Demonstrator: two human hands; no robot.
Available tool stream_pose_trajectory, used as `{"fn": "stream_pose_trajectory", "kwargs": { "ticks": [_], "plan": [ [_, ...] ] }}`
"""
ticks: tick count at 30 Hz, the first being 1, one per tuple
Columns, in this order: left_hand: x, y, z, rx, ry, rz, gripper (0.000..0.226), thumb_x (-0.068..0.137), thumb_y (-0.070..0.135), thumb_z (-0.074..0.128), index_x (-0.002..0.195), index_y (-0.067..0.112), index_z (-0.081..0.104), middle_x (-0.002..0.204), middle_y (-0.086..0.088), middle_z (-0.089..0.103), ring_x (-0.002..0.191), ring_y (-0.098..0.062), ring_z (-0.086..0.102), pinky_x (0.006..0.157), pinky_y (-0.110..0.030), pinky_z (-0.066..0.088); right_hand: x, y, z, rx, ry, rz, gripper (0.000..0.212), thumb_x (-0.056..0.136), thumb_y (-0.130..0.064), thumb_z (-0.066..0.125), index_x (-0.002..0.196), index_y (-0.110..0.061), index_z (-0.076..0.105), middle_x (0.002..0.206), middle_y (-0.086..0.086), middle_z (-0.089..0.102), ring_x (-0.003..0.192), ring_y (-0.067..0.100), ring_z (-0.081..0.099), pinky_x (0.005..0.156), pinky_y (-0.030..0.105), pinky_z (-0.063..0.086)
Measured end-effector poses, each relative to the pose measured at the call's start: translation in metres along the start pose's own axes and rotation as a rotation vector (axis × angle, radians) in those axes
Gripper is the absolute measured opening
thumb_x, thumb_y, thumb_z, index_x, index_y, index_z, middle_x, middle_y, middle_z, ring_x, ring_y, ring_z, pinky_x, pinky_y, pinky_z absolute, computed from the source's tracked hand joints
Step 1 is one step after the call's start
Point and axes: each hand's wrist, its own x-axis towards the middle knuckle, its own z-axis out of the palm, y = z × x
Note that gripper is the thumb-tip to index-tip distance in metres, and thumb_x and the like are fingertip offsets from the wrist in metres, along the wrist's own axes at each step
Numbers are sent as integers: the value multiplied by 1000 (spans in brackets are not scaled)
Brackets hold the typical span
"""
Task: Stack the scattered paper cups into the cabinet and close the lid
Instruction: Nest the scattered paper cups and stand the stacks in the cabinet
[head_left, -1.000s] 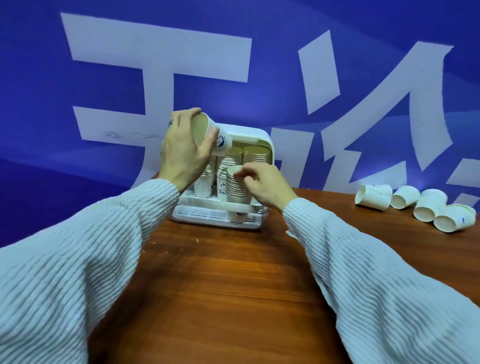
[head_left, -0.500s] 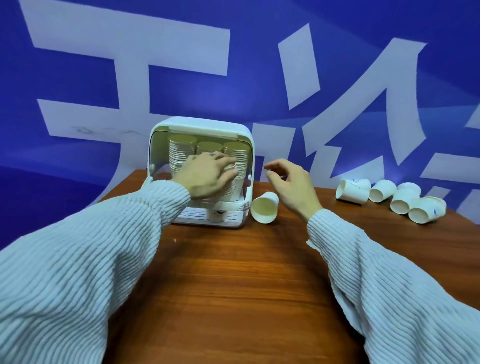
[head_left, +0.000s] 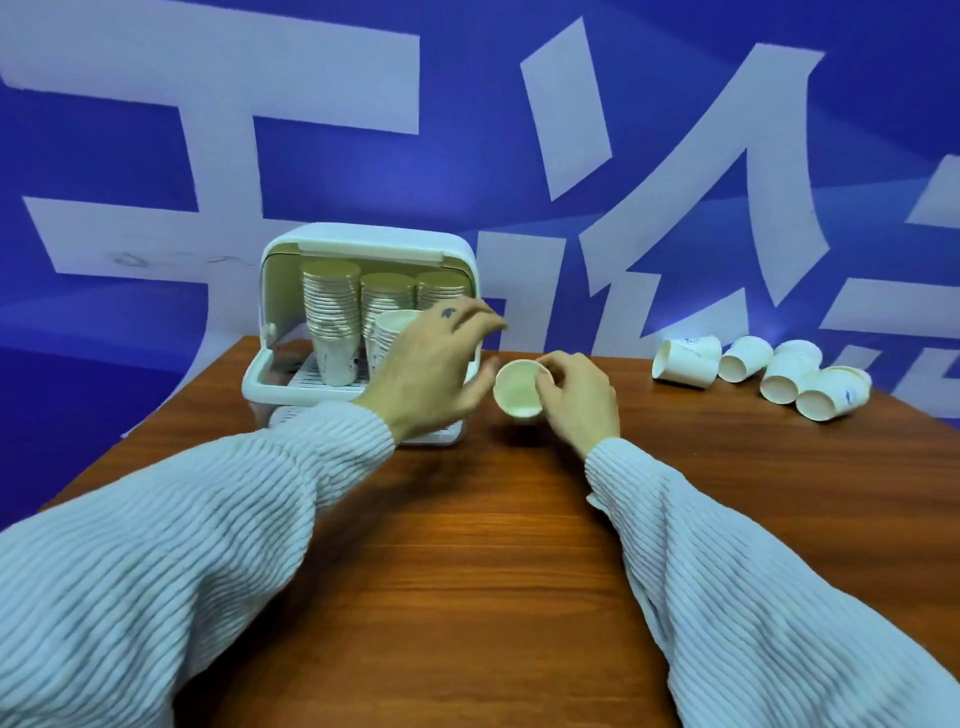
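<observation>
Bare wooden surface (head_left: 467, 597) stretches wide between my sleeves, nearer me than the cabinet (head_left: 363, 332). Just right of its front edge, my right hand (head_left: 574, 397) grips a paper cup (head_left: 517, 389), mouth toward me. My left hand (head_left: 431, 366), fingers loosely spread and holding nothing, hovers at the cabinet's open front, before the stacked cups (head_left: 332, 317). Four loose cups (head_left: 758, 366) lie well right.

— What is seen of the table (head_left: 467, 571)?
— Glossy reddish wood grain is shown, lower centre.
— And the cabinet (head_left: 462, 260)?
— Smooth white plastic, faintly shiny. The paper cups (head_left: 685, 358) at right look matt; the sleeves (head_left: 156, 571) are ribbed knit cloth.
</observation>
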Motion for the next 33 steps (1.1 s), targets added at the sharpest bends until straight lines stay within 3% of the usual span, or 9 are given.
{"fn": "stream_pose_trajectory", "kwargs": {
  "ticks": [3,7,14,18,20,23,26,28,33],
  "plan": [
    [2,20,27,-121,-113,10,56,90,45,62,139,17,55,136,-4,55,125,-24,53,98,-46,52,0,6,-19,349,28,118,12,95,-28,63,98,-26,75,90,-10,72,88,10,67,68,24,53],
    [14,46,70,-252,-318,-145,109,79,50,80,163,27,14,156,-4,38,140,-24,42,112,-46,43,-9,24,-46,518,-35,186,11,89,-21,69,82,-24,76,76,-6,73,72,10,65,63,27,49],
    [20,89,134,-470,-369,-256,106,81,55,76,158,46,4,154,10,47,137,-18,50,110,-46,46,-20,87,-78,474,-28,231,28,90,-32,76,65,-20,70,67,-6,69,67,8,61,68,29,47],
    [25,106,163,-542,-331,-319,103,82,58,74,158,44,7,157,9,44,143,-20,44,112,-47,44,-13,115,-81,488,53,347,57,99,-55,55,61,-13,57,58,-1,56,58,13,50,63,33,41],
    [26,109,173,-541,-288,-349,103,82,60,74,158,44,7,157,8,45,142,-21,45,109,-41,44,-2,127,-79,471,140,403,55,100,-58,46,72,-18,70,66,-2,68,64,14,62,65,34,49],
    [23,107,180,-523,-252,-366,104,82,59,75,158,45,6,155,7,47,141,-20,46,105,-31,39,16,147,-75,66,200,265,28,99,-46,51,99,-29,73,99,-11,70,97,15,64,80,34,48],
    [20,107,182,-521,-233,-367,102,82,59,74,157,46,5,156,6,46,143,-22,43,109,-33,37,36,165,-60,-289,91,182,33,97,-40,56,128,-34,67,141,1,53,132,25,47,104,39,41],
    [20,108,183,-512,-227,-353,101,83,59,74,157,46,5,158,7,43,144,-20,42,109,-31,35,48,173,-51,-408,20,202,41,97,-45,57,137,-40,62,163,7,32,152,28,24,120,45,24],
    [20,108,187,-504,-224,-364,102,82,62,73,157,47,5,158,9,41,139,-16,46,103,-24,34,73,189,-40,-492,-178,353,62,93,-68,52,151,-45,46,173,9,-5,159,33,-8,127,52,0]
  ]
}}
